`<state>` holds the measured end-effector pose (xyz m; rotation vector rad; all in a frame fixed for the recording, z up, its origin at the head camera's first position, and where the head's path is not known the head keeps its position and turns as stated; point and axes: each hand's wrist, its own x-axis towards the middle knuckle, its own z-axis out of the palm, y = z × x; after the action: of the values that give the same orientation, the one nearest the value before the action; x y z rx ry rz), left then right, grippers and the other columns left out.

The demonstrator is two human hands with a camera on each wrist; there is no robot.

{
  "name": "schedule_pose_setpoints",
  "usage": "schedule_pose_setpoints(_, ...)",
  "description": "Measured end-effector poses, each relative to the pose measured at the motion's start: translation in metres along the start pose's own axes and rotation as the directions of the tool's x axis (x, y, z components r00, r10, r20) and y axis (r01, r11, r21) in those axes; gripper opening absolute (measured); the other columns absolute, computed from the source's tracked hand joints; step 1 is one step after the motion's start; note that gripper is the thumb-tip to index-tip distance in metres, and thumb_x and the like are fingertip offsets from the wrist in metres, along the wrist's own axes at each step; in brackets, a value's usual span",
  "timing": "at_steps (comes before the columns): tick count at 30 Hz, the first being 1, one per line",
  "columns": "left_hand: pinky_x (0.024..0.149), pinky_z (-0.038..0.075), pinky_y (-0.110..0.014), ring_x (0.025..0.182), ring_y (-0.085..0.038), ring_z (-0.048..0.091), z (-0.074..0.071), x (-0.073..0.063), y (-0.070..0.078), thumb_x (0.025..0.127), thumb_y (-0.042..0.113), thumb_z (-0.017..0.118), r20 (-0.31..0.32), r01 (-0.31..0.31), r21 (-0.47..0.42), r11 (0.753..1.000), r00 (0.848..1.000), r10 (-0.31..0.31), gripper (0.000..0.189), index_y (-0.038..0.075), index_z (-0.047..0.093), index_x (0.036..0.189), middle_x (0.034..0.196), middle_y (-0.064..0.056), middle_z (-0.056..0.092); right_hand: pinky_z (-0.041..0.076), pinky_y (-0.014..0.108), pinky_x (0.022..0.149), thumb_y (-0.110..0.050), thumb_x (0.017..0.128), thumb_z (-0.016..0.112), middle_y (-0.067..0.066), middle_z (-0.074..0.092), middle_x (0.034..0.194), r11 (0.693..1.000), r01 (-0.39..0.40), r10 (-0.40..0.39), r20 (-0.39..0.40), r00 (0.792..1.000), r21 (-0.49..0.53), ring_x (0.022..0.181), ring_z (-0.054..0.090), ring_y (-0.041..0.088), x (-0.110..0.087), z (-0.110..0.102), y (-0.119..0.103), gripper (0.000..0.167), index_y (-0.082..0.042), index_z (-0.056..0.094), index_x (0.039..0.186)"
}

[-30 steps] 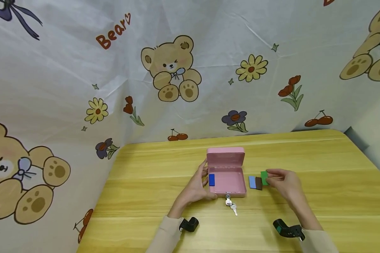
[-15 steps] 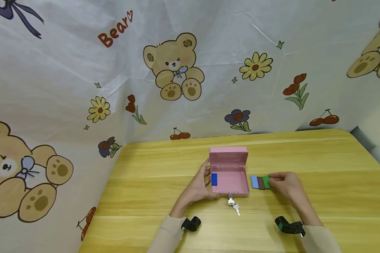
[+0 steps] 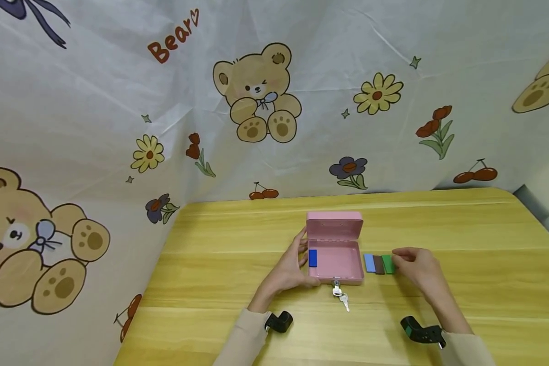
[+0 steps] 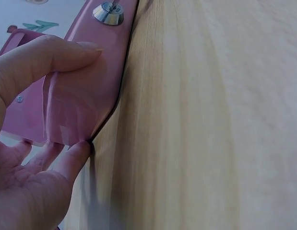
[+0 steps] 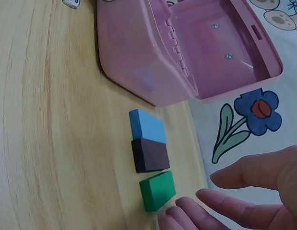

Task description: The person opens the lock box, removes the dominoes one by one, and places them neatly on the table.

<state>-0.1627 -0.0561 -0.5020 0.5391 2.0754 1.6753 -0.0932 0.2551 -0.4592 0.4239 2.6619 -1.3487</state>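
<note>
A pink metal cash box [image 3: 336,262] stands on the table with its lid raised. My left hand [image 3: 288,272] grips its left front corner, thumb on the front wall and fingers along the side. Inside, against the left wall, lies a dark blue block [image 3: 313,258]. Right of the box, a light blue block [image 3: 369,263], a dark brown block [image 3: 379,265] and a green block [image 5: 159,190] form a row. My right hand [image 3: 418,269] is beside the green block, thumb and index finger apart with nothing between them; in the right wrist view the lower fingers are right at the block's edge.
Two keys [image 3: 344,301] hang from the lock [image 4: 109,13] on the box's front. The wooden table [image 3: 210,284] reaches back to a white cloth [image 3: 315,127] printed with bears and flowers. A black wrist camera [image 3: 280,322] is on each forearm.
The green block was pinched in my right hand; it came down flat beside the brown block and the fingers let go. My left hand has kept its grip on the box. The head view shifted slightly.
</note>
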Motion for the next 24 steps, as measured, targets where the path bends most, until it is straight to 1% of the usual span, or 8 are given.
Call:
schedule_pose_setpoints(3, 0.122, 0.038, -0.036, 0.146, -0.030, 0.038, -0.001, 0.001, 0.000, 0.061, -0.017, 0.090, 0.001, -0.002, -0.002, 1.000, 1.000, 0.002, 0.142, 0.025, 0.008, 0.169, 0.157, -0.011, 0.036, 0.052, 0.024, 0.066, -0.017, 0.105, 0.058, 0.032, 0.067, 0.120, 0.999, 0.043, -0.043, -0.039, 0.998, -0.023, 0.102, 0.064, 0.036, -0.006, 0.003, -0.009, 0.042, 0.015, 0.062, 0.131)
schedule_pose_setpoints(5, 0.122, 0.038, -0.037, 0.146, -0.031, 0.038, -0.001, 0.002, -0.001, 0.061, -0.017, 0.090, 0.000, -0.003, -0.001, 1.000, 1.000, 0.003, 0.142, 0.025, 0.008, 0.169, 0.157, -0.011, 0.036, 0.055, 0.024, 0.068, -0.015, 0.105, 0.058, 0.031, 0.068, 0.120, 0.997, 0.077, -0.077, -0.050, 0.996, 0.008, 0.104, 0.066, 0.037, -0.009, 0.009, -0.019, 0.039, 0.014, 0.063, 0.131)
schedule_pose_setpoints(7, 0.122, 0.038, -0.037, 0.146, -0.031, 0.038, -0.001, 0.002, -0.001, 0.061, -0.018, 0.090, -0.001, 0.001, -0.003, 1.000, 1.000, -0.001, 0.142, 0.025, 0.008, 0.169, 0.158, -0.011, 0.036, 0.059, 0.024, 0.070, -0.013, 0.105, 0.059, 0.029, 0.070, 0.119, 0.990, 0.112, -0.108, -0.043, 0.993, 0.081, 0.103, 0.069, 0.035, -0.010, 0.018, -0.032, 0.036, 0.013, 0.064, 0.130)
schedule_pose_setpoints(9, 0.122, 0.038, -0.037, 0.147, -0.032, 0.037, -0.001, 0.002, -0.001, 0.061, -0.018, 0.089, -0.005, 0.000, -0.006, 1.000, 1.000, 0.000, 0.141, 0.024, 0.008, 0.169, 0.159, -0.012, 0.035, 0.063, 0.025, 0.074, -0.008, 0.105, 0.058, 0.029, 0.070, 0.118, 0.975, 0.131, -0.133, -0.001, 0.991, 0.182, 0.101, 0.072, 0.031, -0.008, 0.028, -0.044, 0.034, 0.014, 0.063, 0.131)
schedule_pose_setpoints(13, 0.122, 0.038, -0.035, 0.148, -0.032, 0.036, 0.000, 0.001, -0.002, 0.062, -0.018, 0.089, -0.001, 0.003, -0.022, 1.000, 1.000, -0.003, 0.140, 0.023, 0.009, 0.169, 0.160, -0.012, 0.035, 0.066, 0.033, 0.078, -0.001, 0.105, 0.054, 0.030, 0.071, 0.114, 0.946, 0.085, -0.127, 0.119, 0.985, 0.313, 0.093, 0.074, 0.027, -0.001, 0.053, -0.059, 0.032, 0.018, 0.061, 0.130)
schedule_pose_setpoints(17, 0.121, 0.039, -0.033, 0.150, -0.032, 0.035, 0.001, 0.000, -0.001, 0.063, -0.019, 0.088, 0.004, 0.014, -0.040, 0.999, 1.000, -0.014, 0.140, 0.023, 0.008, 0.169, 0.161, -0.013, 0.034, 0.067, 0.036, 0.078, -0.002, 0.105, 0.052, 0.028, 0.071, 0.113, 0.940, 0.016, -0.093, 0.211, 0.973, 0.342, 0.091, 0.076, 0.025, 0.005, 0.077, -0.067, 0.033, 0.017, 0.060, 0.131)
schedule_pose_setpoints(20, 0.120, 0.039, -0.033, 0.151, -0.032, 0.033, 0.001, -0.001, 0.000, 0.064, -0.020, 0.086, 0.008, 0.023, -0.042, 0.999, 1.000, -0.023, 0.140, 0.025, 0.007, 0.169, 0.162, -0.013, 0.032, 0.067, 0.035, 0.077, -0.002, 0.105, 0.053, 0.029, 0.071, 0.114, 0.929, -0.012, -0.081, 0.235, 0.969, 0.370, 0.091, 0.077, 0.026, 0.007, 0.090, -0.071, 0.034, 0.017, 0.060, 0.133)
schedule_pose_setpoints(24, 0.121, 0.038, -0.033, 0.151, -0.032, 0.034, 0.001, -0.001, 0.001, 0.064, -0.020, 0.087, -0.001, 0.013, -0.034, 0.999, 1.000, -0.013, 0.139, 0.023, 0.008, 0.169, 0.161, -0.013, 0.034, 0.067, 0.035, 0.076, -0.003, 0.105, 0.054, 0.031, 0.071, 0.116, 0.915, -0.031, -0.066, 0.224, 0.972, 0.402, 0.092, 0.077, 0.029, 0.008, 0.098, -0.079, 0.034, 0.017, 0.059, 0.133)
